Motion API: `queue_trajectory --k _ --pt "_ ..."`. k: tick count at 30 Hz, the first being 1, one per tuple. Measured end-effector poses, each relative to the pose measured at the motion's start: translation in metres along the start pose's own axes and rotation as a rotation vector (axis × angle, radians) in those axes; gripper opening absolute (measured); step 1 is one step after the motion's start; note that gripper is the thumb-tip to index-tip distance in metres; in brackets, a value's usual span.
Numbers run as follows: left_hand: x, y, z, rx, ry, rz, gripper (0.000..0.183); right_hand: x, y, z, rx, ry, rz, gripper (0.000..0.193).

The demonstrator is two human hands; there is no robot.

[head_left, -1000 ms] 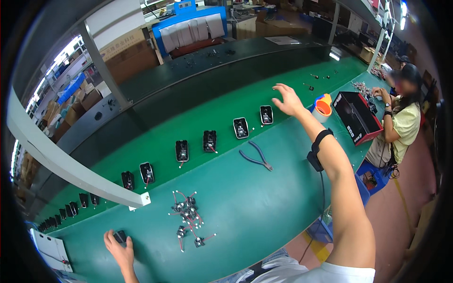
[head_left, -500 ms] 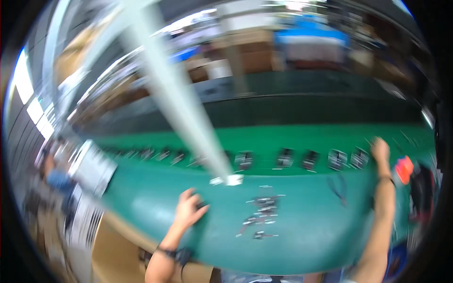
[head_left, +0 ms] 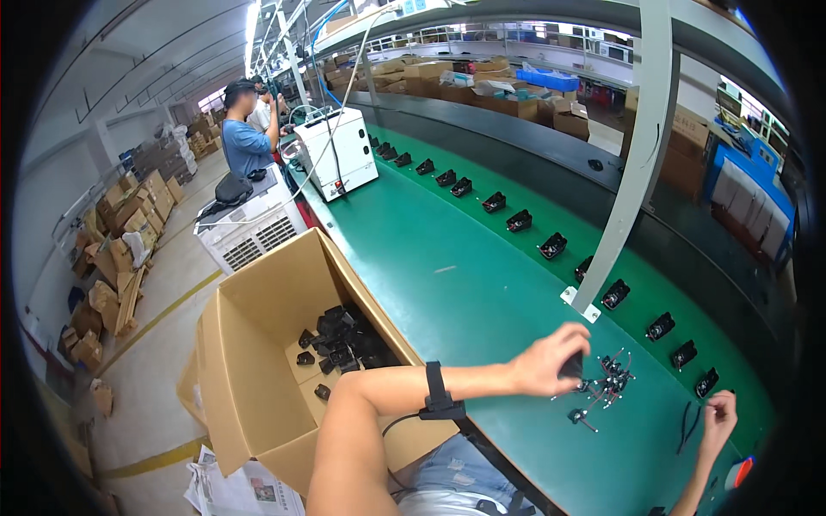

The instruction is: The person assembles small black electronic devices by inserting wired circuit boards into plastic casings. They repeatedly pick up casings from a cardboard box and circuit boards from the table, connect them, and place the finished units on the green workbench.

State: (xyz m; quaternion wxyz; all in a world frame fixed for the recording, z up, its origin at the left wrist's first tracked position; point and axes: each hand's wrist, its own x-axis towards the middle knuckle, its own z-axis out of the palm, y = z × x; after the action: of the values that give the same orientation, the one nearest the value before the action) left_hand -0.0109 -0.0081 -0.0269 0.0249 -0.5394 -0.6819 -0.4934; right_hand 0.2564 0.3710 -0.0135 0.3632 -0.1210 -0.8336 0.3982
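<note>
My left hand (head_left: pixel 549 365) is curled over the green bench, its fingers closed round a black plastic part (head_left: pixel 571 365) that they partly cover. Just beyond it lies a loose cluster of small black parts with red wires and white ends (head_left: pixel 613 378). Over at the right, my right hand (head_left: pixel 719 423) is raised with its fingertips pinched together; whatever they hold is too small to make out. The nearest black housing (head_left: pixel 706 383) of the row stands just left of those fingertips. Dark-handled pliers (head_left: pixel 687 426) rest on the bench beside that hand.
Several black housings (head_left: pixel 552 246) line a bright green strip running far left. A metal post (head_left: pixel 626 172) rises from the bench. Left of me, an open cardboard box (head_left: pixel 258 344) holds black parts. A white machine (head_left: pixel 335 155) stands farther along, near a person in blue (head_left: pixel 245 142).
My view has swung left and sharpened, bringing the cardboard box and the people into sight. My left hand now appears beside the wired parts. The right hand is still near the row's end.
</note>
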Motion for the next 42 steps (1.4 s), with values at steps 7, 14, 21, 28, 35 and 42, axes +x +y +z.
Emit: queue_trajectory --k 7,14,21,28,35,42 --pt "-0.036 0.022 0.037 -0.285 -0.367 0.021 0.06 -0.04 -0.117 0.119 0.244 -0.276 0.154 0.015" --pt "-0.039 0.023 0.044 -0.421 -0.34 0.015 0.073 -0.04 -0.151 0.187 0.298 -0.299 -0.038 0.024" --pt "-0.021 0.02 0.019 -0.452 -0.168 0.073 0.079 -0.016 -0.148 0.193 0.318 -0.281 -0.025 0.018" --pt "-0.01 0.031 -0.013 -0.295 -0.256 -0.013 0.055 -0.006 -0.168 0.196 0.326 -0.336 0.055 0.016" --pt "0.001 0.024 -0.008 -0.391 -0.198 -0.023 0.075 -0.007 -0.143 0.189 0.271 -0.258 -0.174 0.02" --pt "-0.003 0.023 -0.001 -0.414 -0.212 -0.031 0.089 -0.011 -0.155 0.192 0.164 -0.194 -0.433 0.021"
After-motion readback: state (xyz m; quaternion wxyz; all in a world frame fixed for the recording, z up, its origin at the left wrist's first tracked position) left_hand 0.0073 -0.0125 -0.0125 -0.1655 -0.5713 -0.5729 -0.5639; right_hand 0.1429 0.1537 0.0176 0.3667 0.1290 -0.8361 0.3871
